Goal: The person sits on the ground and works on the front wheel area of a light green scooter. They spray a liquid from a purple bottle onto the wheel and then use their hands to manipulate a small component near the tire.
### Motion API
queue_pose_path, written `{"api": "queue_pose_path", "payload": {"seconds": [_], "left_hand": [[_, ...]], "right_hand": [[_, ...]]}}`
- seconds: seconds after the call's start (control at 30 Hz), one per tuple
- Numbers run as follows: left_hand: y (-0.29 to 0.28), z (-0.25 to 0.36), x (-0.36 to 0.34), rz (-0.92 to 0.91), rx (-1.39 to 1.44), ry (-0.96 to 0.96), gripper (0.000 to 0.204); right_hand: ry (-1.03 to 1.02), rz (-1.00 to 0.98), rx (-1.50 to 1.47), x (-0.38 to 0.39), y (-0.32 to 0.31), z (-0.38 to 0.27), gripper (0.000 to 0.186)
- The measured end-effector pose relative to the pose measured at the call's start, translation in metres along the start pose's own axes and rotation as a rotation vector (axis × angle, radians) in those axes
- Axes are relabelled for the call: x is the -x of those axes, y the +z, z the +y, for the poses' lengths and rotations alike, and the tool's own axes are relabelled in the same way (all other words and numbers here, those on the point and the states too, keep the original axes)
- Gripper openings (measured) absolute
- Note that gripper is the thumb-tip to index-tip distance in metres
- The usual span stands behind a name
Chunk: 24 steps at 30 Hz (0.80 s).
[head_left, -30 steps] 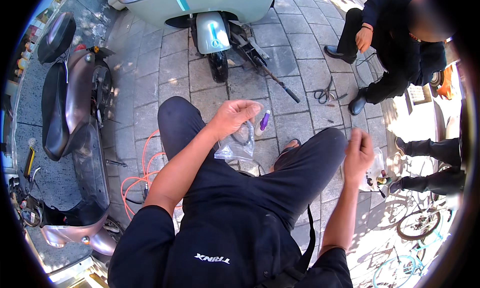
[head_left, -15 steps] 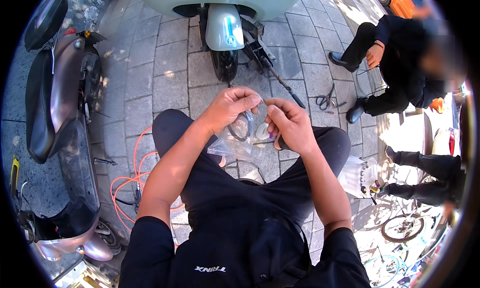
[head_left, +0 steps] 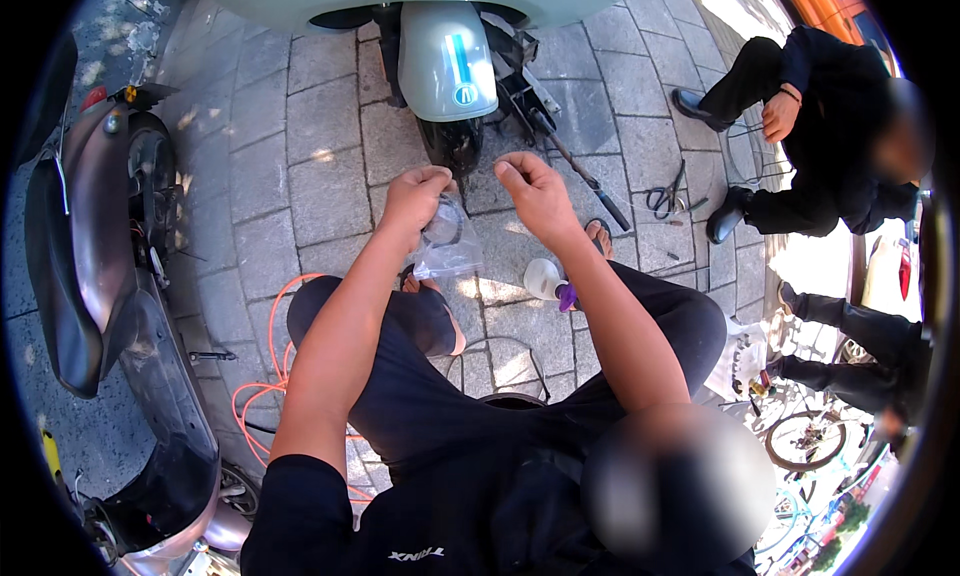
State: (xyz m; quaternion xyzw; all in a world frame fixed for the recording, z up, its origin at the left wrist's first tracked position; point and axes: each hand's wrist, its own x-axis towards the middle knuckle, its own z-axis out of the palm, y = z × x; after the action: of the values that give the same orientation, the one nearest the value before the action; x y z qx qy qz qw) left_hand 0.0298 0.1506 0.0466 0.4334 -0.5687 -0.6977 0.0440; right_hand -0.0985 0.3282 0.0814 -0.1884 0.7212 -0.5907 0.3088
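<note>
My left hand (head_left: pixel 413 204) is closed, thumb against fingers, on a clear plastic bag (head_left: pixel 455 253) that hangs below it. A dark, curved item shows inside the bag. To its right my right hand (head_left: pixel 537 198) is pinched shut; what its fingertips hold, if anything, is too small to make out. Both hands are raised in front of the scooter's front wheel (head_left: pixel 449 148) and its pale green fender (head_left: pixel 445 61), apart from them. Under my right forearm lies a white bottle (head_left: pixel 541 277) with a purple part (head_left: pixel 567 297).
A long-handled metal tool (head_left: pixel 590 184) lies right of the wheel, with scissors (head_left: pixel 664 198) farther right. A person (head_left: pixel 830 126) in dark clothes sits at the right. An orange hose (head_left: pixel 262 388) loops at left, beside a parked scooter (head_left: pixel 110 236). A bicycle wheel (head_left: pixel 806 442) lies lower right.
My hands, fingertips together before, have moved apart, the left going left with the bag. My legs have spread, and the view has shifted slightly.
</note>
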Motion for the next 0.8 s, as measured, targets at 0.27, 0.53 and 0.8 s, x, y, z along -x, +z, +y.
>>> {"api": "queue_pose_path", "payload": {"seconds": [0.27, 0.53, 0.8], "left_hand": [[0.015, 0.008, -0.028, 0.010, -0.250, 0.068, 0.046], [0.027, 0.010, -0.042, 0.037, -0.280, 0.149, 0.049], [0.043, 0.008, -0.058, 0.085, -0.183, 0.215, 0.040]], "right_hand": [[0.050, 0.158, -0.016, -0.054, 0.032, 0.043, 0.024], [0.197, 0.135, -0.237, -0.064, 0.028, 0.047, 0.024], [0.137, 0.202, -0.331, -0.072, 0.033, 0.057, 0.021]]}}
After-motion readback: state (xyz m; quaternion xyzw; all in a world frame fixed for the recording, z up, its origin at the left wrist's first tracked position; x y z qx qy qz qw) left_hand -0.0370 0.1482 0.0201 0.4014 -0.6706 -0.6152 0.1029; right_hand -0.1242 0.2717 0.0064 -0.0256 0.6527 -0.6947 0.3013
